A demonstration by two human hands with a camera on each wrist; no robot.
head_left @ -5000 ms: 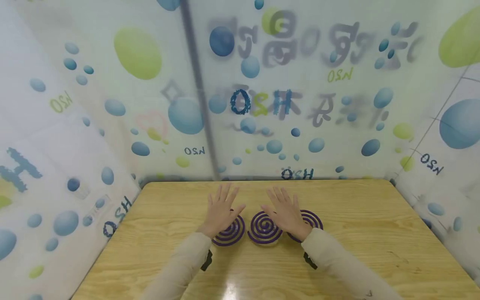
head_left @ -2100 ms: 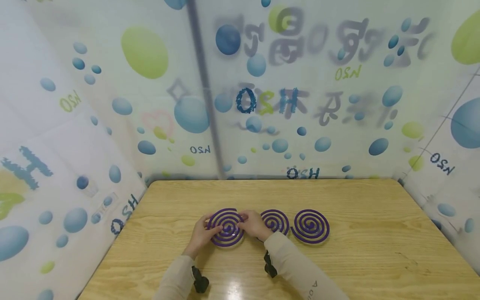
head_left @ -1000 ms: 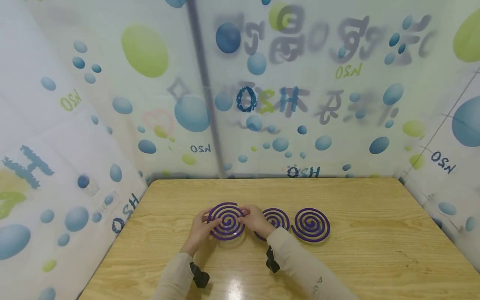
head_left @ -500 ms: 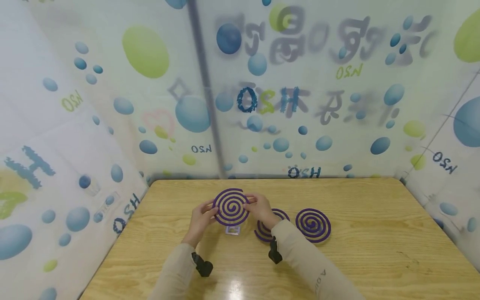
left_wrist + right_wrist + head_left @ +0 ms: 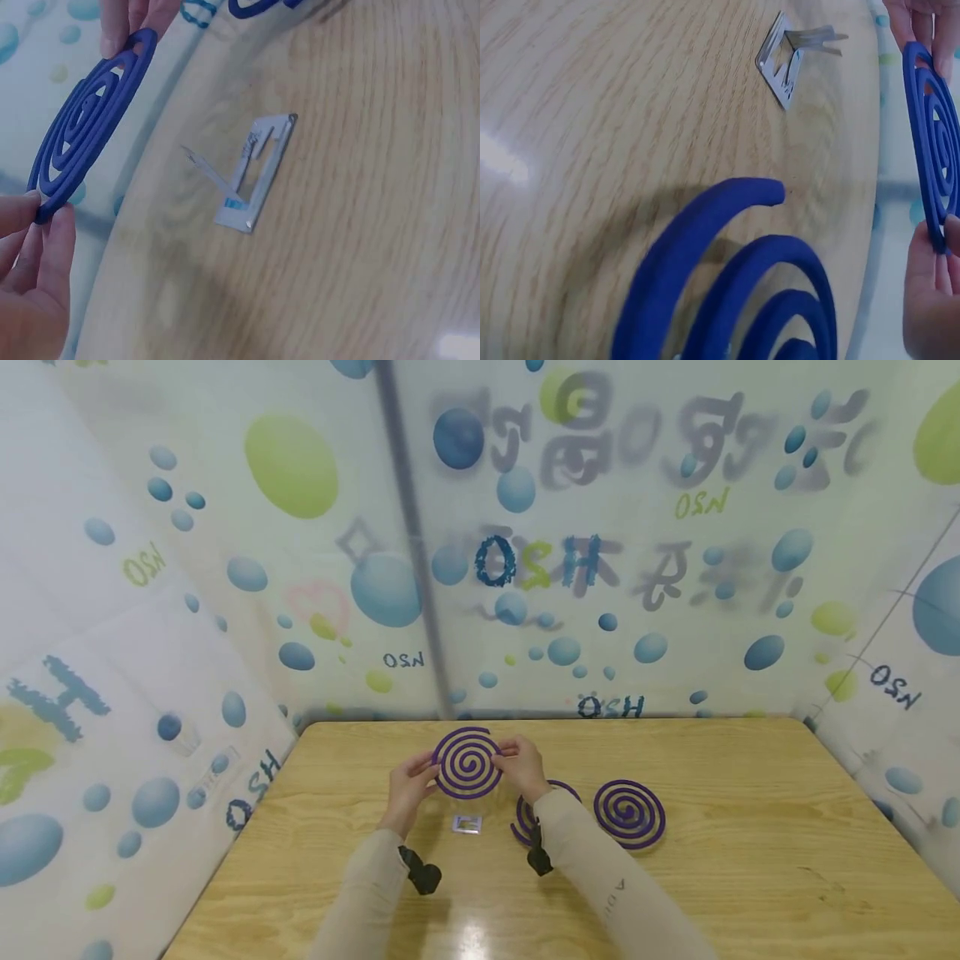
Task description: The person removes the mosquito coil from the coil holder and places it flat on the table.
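I hold a purple spiral coil [image 5: 467,763] lifted off the wooden table [image 5: 720,760] and tilted up towards me. My left hand [image 5: 422,772] pinches its left rim and my right hand [image 5: 513,753] pinches its right rim. The left wrist view shows the coil [image 5: 88,126] edge-on between my left fingertips [image 5: 45,232] and the right hand's fingers [image 5: 135,19]. Below the coil a small metal stand [image 5: 467,824] lies on the table, its prong bent upward [image 5: 251,176]. In the right wrist view the held coil [image 5: 936,135] is at the right edge, and the stand [image 5: 786,54] lies beyond.
Two more purple coils lie flat on the table: one [image 5: 527,814] partly under my right forearm, seen close in the right wrist view [image 5: 727,292], and one [image 5: 629,813] further right. Plastic sheeting printed with bubbles [image 5: 525,568] walls in the table's back and sides.
Both hands took the left coil by its rim and raised it off the table, tilting it upright; the metal stand that was under it now lies uncovered.
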